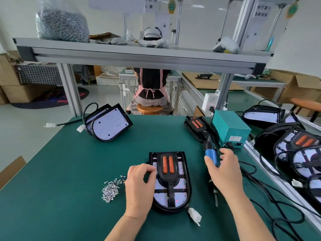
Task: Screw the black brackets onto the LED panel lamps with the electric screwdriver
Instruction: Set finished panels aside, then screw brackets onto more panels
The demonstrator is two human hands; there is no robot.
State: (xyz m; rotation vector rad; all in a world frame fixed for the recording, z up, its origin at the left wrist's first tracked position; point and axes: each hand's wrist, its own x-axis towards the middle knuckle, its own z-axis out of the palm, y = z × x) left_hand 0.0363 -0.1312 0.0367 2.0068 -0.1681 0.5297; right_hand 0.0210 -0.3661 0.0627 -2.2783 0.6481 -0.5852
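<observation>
White connector (194, 215): nearest of all, at the near right corner of the lamp.
Left hand (139, 186): over the left edge of the LED panel lamp (173, 197), fingers curled, thumb and forefinger tips pressed together by the lamp's far left corner; cannot tell whether a screw sits between them.
Right hand (224, 171): apart from the left, just right of the lamp, thumb and fingers curled round the blue barrel of the electric screwdriver (212, 156), bit pointing near, cord end pointing far.
LED panel lamp: flat in the middle of the green mat (69, 171), rounded end near, square end far.
Black bracket (167, 173): lying along the lamp's middle, two orange strips on its far half, narrow stem reaching toward the rounded end.
Loose screws (110, 190): small silver heap on the mat, just left of the left hand.
Cables (278, 214): black loops at the mat's near right.
Teal power box (229, 129): far right on the mat, beyond the right hand.
Second bracketed lamp (196, 126): just left of the box.
Stacked lamps (109, 125): tilted at the mat's far left, white boards facing up.
Side lamps (304, 150): crowded together right of the table rail.
Shelf (139, 53): overhead and far, clear bag of screws (60, 25) at its left end.
Seated person (151, 86): beyond the table, back turned, on a wooden stool.
</observation>
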